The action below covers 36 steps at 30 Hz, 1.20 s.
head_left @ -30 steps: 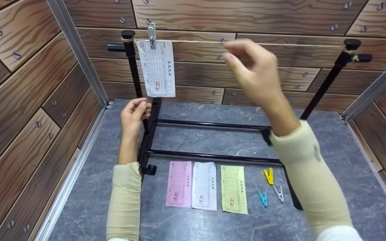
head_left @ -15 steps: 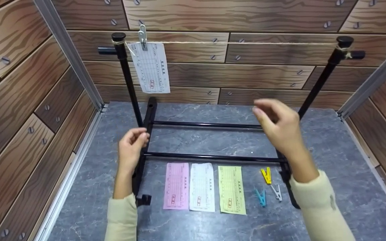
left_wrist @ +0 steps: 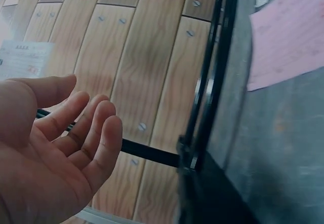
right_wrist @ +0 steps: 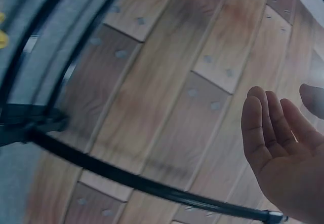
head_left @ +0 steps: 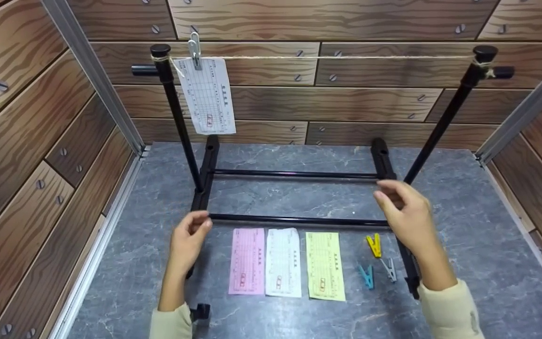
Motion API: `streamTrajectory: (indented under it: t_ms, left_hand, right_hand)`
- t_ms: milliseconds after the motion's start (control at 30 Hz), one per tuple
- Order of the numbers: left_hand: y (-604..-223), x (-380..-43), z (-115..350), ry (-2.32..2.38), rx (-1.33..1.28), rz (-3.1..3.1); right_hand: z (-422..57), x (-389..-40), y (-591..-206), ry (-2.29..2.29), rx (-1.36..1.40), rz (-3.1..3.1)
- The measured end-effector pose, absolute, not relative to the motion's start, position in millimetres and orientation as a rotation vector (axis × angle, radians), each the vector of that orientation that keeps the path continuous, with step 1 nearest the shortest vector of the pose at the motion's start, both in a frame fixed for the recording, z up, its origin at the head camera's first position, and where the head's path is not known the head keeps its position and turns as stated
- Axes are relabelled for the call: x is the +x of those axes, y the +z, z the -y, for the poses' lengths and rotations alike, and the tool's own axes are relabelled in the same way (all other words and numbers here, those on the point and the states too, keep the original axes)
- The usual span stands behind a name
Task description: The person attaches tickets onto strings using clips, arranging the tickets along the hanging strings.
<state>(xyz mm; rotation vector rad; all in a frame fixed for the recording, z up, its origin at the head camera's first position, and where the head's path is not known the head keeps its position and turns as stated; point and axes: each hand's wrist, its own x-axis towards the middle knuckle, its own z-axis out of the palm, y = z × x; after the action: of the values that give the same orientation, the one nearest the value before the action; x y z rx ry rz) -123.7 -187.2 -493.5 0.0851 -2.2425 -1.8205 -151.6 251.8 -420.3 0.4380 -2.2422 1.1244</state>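
My left hand [head_left: 187, 242] hovers over the left side of the black frame [head_left: 294, 219], fingers loosely bent and nothing in them; the left wrist view shows the bare palm. My right hand [head_left: 410, 216] hangs above the frame's right side, likewise holding nothing. On the table lie a pink slip [head_left: 246, 261], a white slip [head_left: 283, 262] and a yellow-green slip [head_left: 325, 266], side by side. To their right are a yellow clothespin [head_left: 374, 245], a blue clothespin [head_left: 366, 276] and a grey clothespin [head_left: 389, 270]. Another white slip [head_left: 209, 96] hangs from the string, gripped by a grey clothespin [head_left: 195, 52].
The string [head_left: 346, 57] runs between the left post [head_left: 177, 117] and right post [head_left: 447, 113] of the frame. Wood-patterned walls [head_left: 252, 103] enclose the grey marbled table [head_left: 261, 320] at the back and both sides.
Both hands have come down and toward me, the right one from near the string and the left one from below the hanging slip. The view has shifted slightly.
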Motion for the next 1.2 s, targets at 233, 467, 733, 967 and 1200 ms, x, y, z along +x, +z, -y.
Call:
streamTrajectory:
  t_ms: [233, 467, 733, 967, 1200]
  left_hand:
    - [-530, -119, 184, -1.705, 0.074, 2.355]
    - [-549, -108, 175, -1.595, 0.118, 2.505]
    - [-565, -99, 161, -1.430, 0.208, 2.716]
    - [-568, -92, 144, -1.202, 0.281, 2.852]
    - [-566, -83, 124, -0.892, 0.283, 2.981]
  right_hand:
    - [-266, -145, -462, 1.076, 0.238, 2.323]
    - [-274, -138, -501, 1.000, 0.099, 2.500]
    - [-280, -137, -524, 1.008, -0.084, 2.820]
    - [-278, -146, -538, 0.927, -0.159, 2.969]
    - [-273, -155, -547, 0.831, -0.176, 3.117]
